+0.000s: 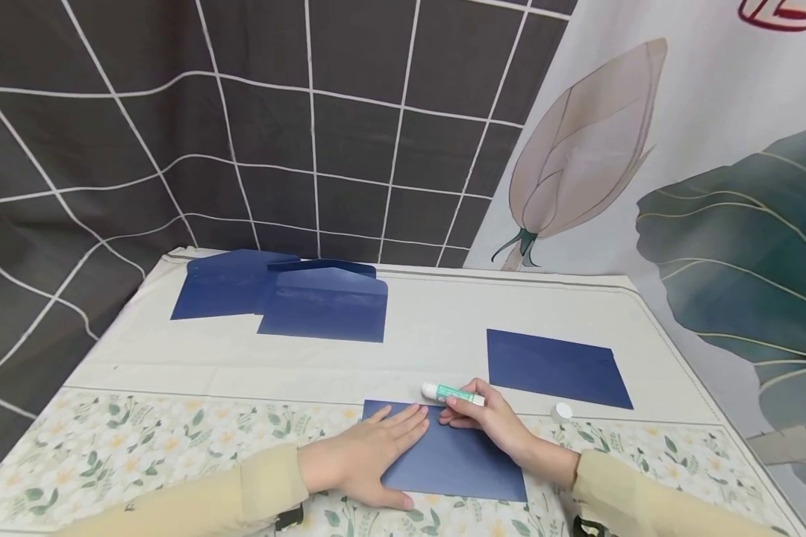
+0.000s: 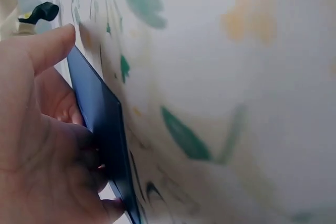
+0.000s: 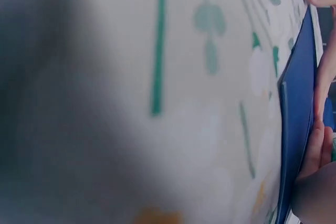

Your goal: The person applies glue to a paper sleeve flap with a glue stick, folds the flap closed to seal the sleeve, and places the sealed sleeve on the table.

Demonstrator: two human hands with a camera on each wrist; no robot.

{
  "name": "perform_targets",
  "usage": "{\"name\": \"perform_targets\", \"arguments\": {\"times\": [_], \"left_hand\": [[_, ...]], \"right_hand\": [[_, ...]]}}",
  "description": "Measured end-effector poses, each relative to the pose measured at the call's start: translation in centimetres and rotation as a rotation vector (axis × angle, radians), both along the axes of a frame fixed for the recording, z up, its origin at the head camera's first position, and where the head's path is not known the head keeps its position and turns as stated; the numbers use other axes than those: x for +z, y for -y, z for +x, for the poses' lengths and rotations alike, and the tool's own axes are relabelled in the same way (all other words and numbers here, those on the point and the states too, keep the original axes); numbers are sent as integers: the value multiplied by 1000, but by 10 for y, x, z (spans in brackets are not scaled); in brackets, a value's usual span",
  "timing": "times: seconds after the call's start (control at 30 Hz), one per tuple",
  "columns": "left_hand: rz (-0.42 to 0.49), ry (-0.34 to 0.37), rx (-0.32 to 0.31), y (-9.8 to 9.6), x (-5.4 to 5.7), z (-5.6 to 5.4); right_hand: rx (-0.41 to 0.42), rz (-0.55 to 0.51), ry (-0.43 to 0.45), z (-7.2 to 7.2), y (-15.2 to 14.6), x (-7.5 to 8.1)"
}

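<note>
A dark blue envelope (image 1: pixel 458 464) lies on the table's near edge in the head view, flap side hidden. My left hand (image 1: pixel 369 455) rests flat on its left part, fingers spread and straight, with the thumb out past the lower edge. In my right hand (image 1: pixel 497 426) I grip a white and green glue stick (image 1: pixel 453 394), held sideways above the envelope's top edge. The right fingertips sit right at the envelope's surface. Both wrist views catch the envelope edge-on beside the hands. A small white round cap (image 1: pixel 561 412) stands to the right of my right hand.
Another blue envelope (image 1: pixel 557 369) lies farther back on the right. Several blue envelopes (image 1: pixel 325 306) overlap at the back left, with raised flaps. The table cover (image 1: pixel 436 306) is plain at the back and floral in front. A dark checked curtain (image 1: pixel 356 142) hangs behind.
</note>
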State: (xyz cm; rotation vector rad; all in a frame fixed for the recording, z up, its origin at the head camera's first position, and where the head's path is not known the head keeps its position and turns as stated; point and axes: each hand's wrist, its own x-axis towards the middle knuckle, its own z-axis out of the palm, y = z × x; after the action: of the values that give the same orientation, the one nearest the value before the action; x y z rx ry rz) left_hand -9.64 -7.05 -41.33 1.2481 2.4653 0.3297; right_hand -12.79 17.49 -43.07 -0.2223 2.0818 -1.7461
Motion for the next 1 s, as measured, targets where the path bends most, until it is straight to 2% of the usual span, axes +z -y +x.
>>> {"name": "perform_targets", "arguments": {"times": [0.4, 0.67, 1.0], "left_hand": [[20, 76, 93, 21, 0, 5], [10, 40, 128, 29, 1, 10], [-28, 13, 178, 35, 2, 15]], "right_hand": [[1, -7, 4, -1, -13, 1], [-6, 4, 72, -2, -19, 4], [14, 34, 80, -2, -30, 6]]}}
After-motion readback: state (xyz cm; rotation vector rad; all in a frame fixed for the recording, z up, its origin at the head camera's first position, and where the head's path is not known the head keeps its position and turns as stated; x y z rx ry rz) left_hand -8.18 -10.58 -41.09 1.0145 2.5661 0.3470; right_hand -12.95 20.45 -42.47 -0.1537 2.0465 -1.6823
